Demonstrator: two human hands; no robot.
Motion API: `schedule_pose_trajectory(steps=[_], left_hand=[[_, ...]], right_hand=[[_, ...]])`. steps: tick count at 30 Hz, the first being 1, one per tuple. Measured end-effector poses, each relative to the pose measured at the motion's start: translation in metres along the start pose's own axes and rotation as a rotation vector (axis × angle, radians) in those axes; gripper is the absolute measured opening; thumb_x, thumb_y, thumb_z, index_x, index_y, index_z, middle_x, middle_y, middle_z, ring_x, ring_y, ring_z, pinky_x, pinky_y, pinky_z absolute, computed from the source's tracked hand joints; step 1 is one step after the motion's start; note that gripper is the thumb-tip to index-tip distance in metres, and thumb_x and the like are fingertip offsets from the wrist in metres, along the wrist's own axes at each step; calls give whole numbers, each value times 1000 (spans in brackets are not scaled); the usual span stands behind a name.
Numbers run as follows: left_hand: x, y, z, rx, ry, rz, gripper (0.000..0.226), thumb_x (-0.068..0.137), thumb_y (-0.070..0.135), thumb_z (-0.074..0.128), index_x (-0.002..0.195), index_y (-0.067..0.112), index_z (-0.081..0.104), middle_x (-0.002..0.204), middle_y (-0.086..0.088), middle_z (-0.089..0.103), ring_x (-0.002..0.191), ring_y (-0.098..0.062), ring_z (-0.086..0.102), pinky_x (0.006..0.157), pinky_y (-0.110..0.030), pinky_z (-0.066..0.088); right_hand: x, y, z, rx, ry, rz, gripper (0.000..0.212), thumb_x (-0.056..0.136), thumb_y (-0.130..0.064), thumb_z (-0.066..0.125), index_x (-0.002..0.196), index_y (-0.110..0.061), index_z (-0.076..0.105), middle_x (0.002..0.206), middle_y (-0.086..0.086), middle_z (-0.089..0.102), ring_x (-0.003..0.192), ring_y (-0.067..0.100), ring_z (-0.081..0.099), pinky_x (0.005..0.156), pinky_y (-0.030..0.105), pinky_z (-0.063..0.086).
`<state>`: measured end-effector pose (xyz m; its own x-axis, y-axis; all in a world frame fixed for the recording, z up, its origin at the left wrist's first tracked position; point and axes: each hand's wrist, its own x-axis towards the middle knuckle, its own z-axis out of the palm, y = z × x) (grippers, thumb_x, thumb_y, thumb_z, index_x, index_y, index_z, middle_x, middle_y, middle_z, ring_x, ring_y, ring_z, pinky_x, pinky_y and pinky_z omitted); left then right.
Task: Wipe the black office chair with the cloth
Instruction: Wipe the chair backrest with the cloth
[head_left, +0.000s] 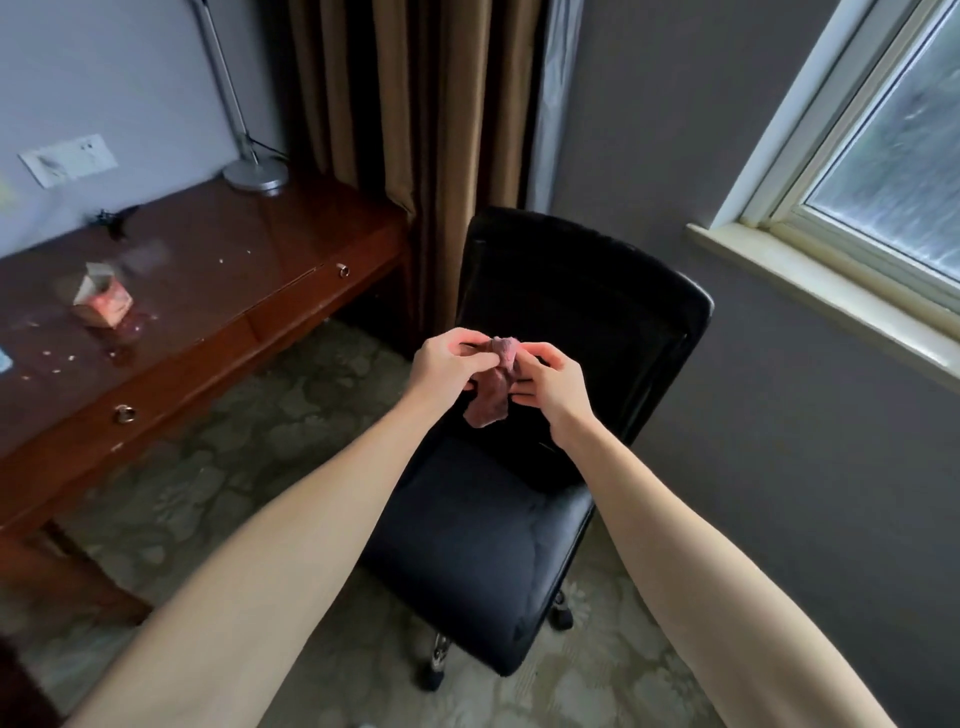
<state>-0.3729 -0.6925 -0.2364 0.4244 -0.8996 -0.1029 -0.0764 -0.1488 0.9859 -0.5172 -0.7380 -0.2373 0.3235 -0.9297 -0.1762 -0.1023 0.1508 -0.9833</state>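
A black office chair (483, 561) stands in front of me, its backrest (582, 306) toward the corner of the room. Above the join of seat and backrest I hold a small dusty-pink cloth (493, 395), bunched at the top and hanging down. My left hand (447, 364) pinches its upper edge from the left. My right hand (550, 379) pinches the same bunched top from the right. The cloth hangs clear of the chair.
A dark wooden desk (218, 312) with drawers runs along the left, carrying a lamp base (255, 174) and a small opened carton (101, 301). Brown curtains (415, 104) hang behind the chair. A window sill (831, 306) juts out at the right. Patterned carpet surrounds the chair.
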Motion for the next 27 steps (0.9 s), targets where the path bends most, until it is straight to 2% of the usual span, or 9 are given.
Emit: schedule_pose_trajectory(steps=[2, 5, 13, 17, 19, 21, 24, 27], left_hand=[[10, -4, -18, 69, 36, 7, 13, 78, 14, 77, 89, 20, 73, 85, -1, 74, 86, -22, 71, 67, -30, 58], [25, -5, -37, 181, 110, 24, 13, 74, 25, 79, 71, 29, 68, 79, 3, 73, 85, -21, 71, 79, -38, 57], [66, 1, -61, 363, 221, 37, 6, 85, 27, 72, 85, 25, 67, 84, 6, 67, 83, -15, 62, 76, -30, 53], [90, 3, -63, 388, 231, 58, 6, 87, 27, 70, 84, 24, 65, 79, 10, 64, 79, -12, 60, 69, -27, 46], [103, 4, -62, 361, 210, 81, 5, 87, 26, 70, 85, 23, 66, 77, 11, 65, 79, -11, 61, 70, -28, 48], [115, 5, -63, 357, 186, 107, 4, 87, 24, 70, 87, 21, 68, 77, 13, 65, 80, -10, 61, 74, -29, 50], [139, 2, -68, 352, 157, 103, 3, 87, 24, 71, 87, 23, 68, 85, 15, 65, 88, -11, 61, 80, -32, 53], [172, -5, -77, 318, 121, 78, 6, 83, 25, 73, 81, 24, 67, 82, 14, 68, 86, -14, 66, 80, -44, 58]], right_hand=[[-1, -3, 15, 3, 20, 20, 14, 97, -28, 59, 99, -18, 69, 81, 4, 75, 73, 19, 74, 62, 24, 56], [5, -5, 26, -2, 65, 46, 15, 99, -23, 54, 102, -15, 67, 83, 8, 75, 74, 25, 74, 62, 24, 55], [51, -11, 30, -99, 164, 32, 16, 98, -15, 53, 91, -15, 67, 81, 15, 69, 61, 23, 68, 55, 23, 56], [81, -10, 36, -136, 199, 32, 13, 96, -18, 57, 95, -16, 69, 86, 15, 73, 69, 25, 71, 67, 33, 60], [97, -9, 39, -136, 231, 41, 11, 95, -22, 59, 93, -19, 70, 82, 9, 74, 69, 23, 71, 76, 40, 61], [112, -7, 43, -149, 275, 61, 10, 92, -28, 62, 88, -25, 71, 76, 3, 73, 66, 20, 70, 79, 45, 60], [129, -6, 55, -206, 341, 74, 10, 86, -39, 63, 80, -37, 70, 79, -6, 73, 75, 19, 72, 79, 45, 60], [150, -4, 70, -199, 390, 107, 9, 83, -43, 63, 77, -41, 70, 80, -9, 73, 79, 18, 72, 80, 44, 60]])
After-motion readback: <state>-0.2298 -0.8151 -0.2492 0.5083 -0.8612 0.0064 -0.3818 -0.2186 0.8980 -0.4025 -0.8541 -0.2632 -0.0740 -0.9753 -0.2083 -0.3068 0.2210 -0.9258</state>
